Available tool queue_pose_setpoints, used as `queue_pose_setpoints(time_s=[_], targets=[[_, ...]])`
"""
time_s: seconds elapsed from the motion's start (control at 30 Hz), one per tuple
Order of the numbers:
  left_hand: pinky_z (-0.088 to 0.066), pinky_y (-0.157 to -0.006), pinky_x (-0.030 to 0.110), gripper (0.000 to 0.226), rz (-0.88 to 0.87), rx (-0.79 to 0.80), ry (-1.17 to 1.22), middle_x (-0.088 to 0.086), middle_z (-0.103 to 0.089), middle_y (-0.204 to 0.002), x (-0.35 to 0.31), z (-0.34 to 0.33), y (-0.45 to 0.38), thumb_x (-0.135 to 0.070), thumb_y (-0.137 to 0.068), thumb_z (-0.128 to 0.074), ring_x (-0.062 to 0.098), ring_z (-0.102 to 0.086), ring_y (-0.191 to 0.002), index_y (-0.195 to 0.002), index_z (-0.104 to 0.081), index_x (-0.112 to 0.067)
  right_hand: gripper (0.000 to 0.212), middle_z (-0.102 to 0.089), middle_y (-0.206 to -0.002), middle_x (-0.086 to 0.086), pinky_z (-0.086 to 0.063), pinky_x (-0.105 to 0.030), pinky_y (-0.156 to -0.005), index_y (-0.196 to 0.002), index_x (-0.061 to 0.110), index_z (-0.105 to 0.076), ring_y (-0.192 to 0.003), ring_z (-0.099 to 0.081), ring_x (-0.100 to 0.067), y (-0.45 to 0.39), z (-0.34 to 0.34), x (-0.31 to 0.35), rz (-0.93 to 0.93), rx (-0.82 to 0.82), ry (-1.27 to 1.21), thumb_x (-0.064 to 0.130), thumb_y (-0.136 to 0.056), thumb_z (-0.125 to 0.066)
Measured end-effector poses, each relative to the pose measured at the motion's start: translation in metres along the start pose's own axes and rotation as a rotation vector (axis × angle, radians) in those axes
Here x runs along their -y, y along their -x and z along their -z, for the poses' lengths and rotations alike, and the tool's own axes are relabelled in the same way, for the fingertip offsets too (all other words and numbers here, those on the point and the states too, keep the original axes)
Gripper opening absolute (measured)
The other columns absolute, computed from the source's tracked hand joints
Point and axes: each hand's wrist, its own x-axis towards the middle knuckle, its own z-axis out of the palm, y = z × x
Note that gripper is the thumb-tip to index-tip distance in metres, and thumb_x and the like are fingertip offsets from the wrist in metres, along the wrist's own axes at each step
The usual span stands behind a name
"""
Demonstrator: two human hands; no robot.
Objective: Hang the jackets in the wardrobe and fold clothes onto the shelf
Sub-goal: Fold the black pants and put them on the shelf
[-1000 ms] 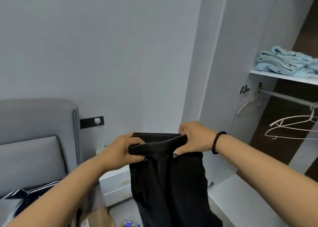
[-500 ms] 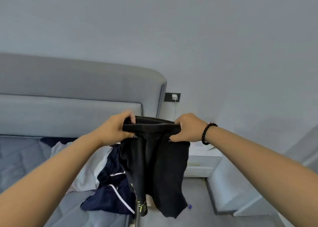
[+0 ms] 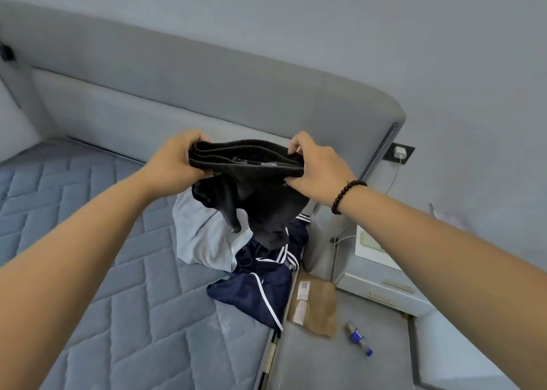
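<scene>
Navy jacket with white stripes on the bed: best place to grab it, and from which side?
Judging by its pose, take the navy jacket at its lower flat part near the mattress edge, coming from above. That part lies spread and uncovered; its upper end is bunched under the hanging black garment and against the light blue garment. Both hands, left and right, are occupied with the black garment.

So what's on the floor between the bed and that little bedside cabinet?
In the head view, a flat brown paper package lies on the floor against the bed's edge, below the bedside cabinet. A small blue-capped bottle lies nearer the camera.
</scene>
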Motion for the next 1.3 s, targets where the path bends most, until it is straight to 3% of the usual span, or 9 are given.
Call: queue_pose_setpoints(time_s=[0.17, 0.3, 0.4, 0.53, 0.67, 0.8, 0.93, 1.07, 1.3], targets=[[-0.054, -0.077, 0.032, 0.037, 0.092, 0.133, 0.029, -0.013, -0.068, -0.075, 0.025, -0.016, 0.091, -0.006, -0.076, -0.08, 0.006, -0.063, -0.076, -0.082, -0.066, -0.04, 0.06, -0.066, -0.096, -0.007, -0.056, -0.043, -0.072, -0.131, 0.027, -0.038, -0.083, -0.063, -0.024, 0.052, -0.038, 0.019, 0.003, 0.256, 0.031, 0.017, -0.08, -0.068], [-0.056, -0.076, 0.039, 0.021, 0.157, 0.228, 0.076, -0.003, -0.07, -0.076, 0.025, -0.022, 0.156, -0.015, -0.078, -0.08, 0.013, -0.066, -0.074, -0.087, -0.069, -0.031, 0.034, -0.067, -0.104, -0.003, -0.053, -0.042, -0.083, -0.109, 0.019, -0.063, -0.097, -0.06, -0.022, 0.098, -0.044, 0.036, 0.046, 0.385, 0.037, 0.018, -0.076, -0.073], [-0.05, -0.069, 0.029, 0.016, 0.146, 0.257, 0.028, -0.004, -0.068, -0.082, 0.018, -0.025, 0.189, -0.026, -0.082, -0.076, 0.005, -0.064, -0.073, -0.094, -0.066, -0.028, 0.03, -0.067, -0.098, -0.003, -0.052, -0.039, -0.082, -0.101, 0.014, -0.067, -0.092, -0.061, -0.022, 0.133, -0.04, 0.048, 0.051, 0.423, 0.035, 0.022, -0.074, -0.077], [-0.052, -0.081, 0.042, 0.019, 0.177, 0.408, -0.064, 0.009, -0.066, -0.094, 0.004, -0.022, 0.218, -0.03, -0.089, -0.068, 0.026, -0.063, -0.087, -0.101, -0.062, -0.016, 0.031, -0.062, -0.093, 0.002, -0.043, -0.026, -0.074, -0.099, 0.018, -0.069, -0.087, -0.055, -0.016, 0.17, -0.037, 0.057, 0.052, 0.456, -0.005, 0.027, -0.072, -0.08], [-0.051, -0.082, 0.04, 0.029, 0.188, 0.45, -0.355, 0.003, -0.065, -0.094, 0.003, -0.027, 0.224, -0.043, -0.092, -0.059, 0.021, -0.061, -0.088, -0.101, -0.057, -0.016, 0.019, -0.059, -0.079, 0.007, -0.041, -0.025, -0.066, -0.089, 0.017, -0.069, -0.078, -0.054, -0.014, 0.177, -0.048, 0.063, 0.042, 0.438, 0.005, 0.021, -0.072, -0.075], [-0.052, -0.077, 0.04, 0.04, 0.198, 0.432, -0.765, 0.001, -0.063, -0.096, 0.013, -0.032, 0.207, -0.059, -0.093, -0.045, 0.02, -0.063, -0.084, -0.105, -0.051, -0.022, 0.021, -0.068, -0.087, -0.006, -0.053, -0.036, -0.076, -0.092, 0.011, -0.07, -0.085, -0.061, -0.023, 0.165, -0.066, 0.064, -0.005, 0.419, 0.019, 0.012, -0.073, -0.062], [-0.053, -0.058, 0.033, 0.029, 0.284, 0.28, -0.351, 0.007, -0.067, -0.084, 0.025, -0.022, 0.175, -0.037, -0.095, -0.057, 0.015, -0.068, -0.05, -0.096, -0.044, -0.012, 0.024, -0.067, -0.099, -0.004, -0.053, -0.037, -0.079, -0.103, 0.019, -0.066, -0.093, -0.061, -0.024, 0.135, -0.064, 0.064, -0.034, 0.311, -0.016, 0.015, -0.08, -0.06], [-0.059, -0.056, 0.026, 0.009, 0.287, -0.051, 0.187, 0.014, -0.066, -0.101, 0.027, 0.002, 0.145, -0.017, -0.095, -0.06, 0.021, -0.073, -0.064, -0.1, -0.053, -0.013, 0.025, -0.068, -0.101, -0.001, -0.054, -0.038, -0.08, -0.105, 0.02, -0.066, -0.094, -0.061, -0.022, 0.1, -0.054, 0.073, 0.001, 0.062, -0.15, 0.014, -0.081, -0.062], [-0.061, -0.066, 0.027, 0.014, 0.074, -0.103, 0.238, 0.01, -0.065, -0.111, 0.062, 0.022, 0.15, -0.013, -0.097, -0.055, 0.023, -0.074, -0.078, -0.109, -0.056, -0.021, 0.04, -0.064, -0.099, 0.01, -0.042, -0.01, -0.077, -0.108, 0.022, -0.065, -0.093, -0.059, -0.008, 0.094, -0.087, 0.078, 0.091, -0.124, -0.384, 0.008, -0.071, -0.066]])
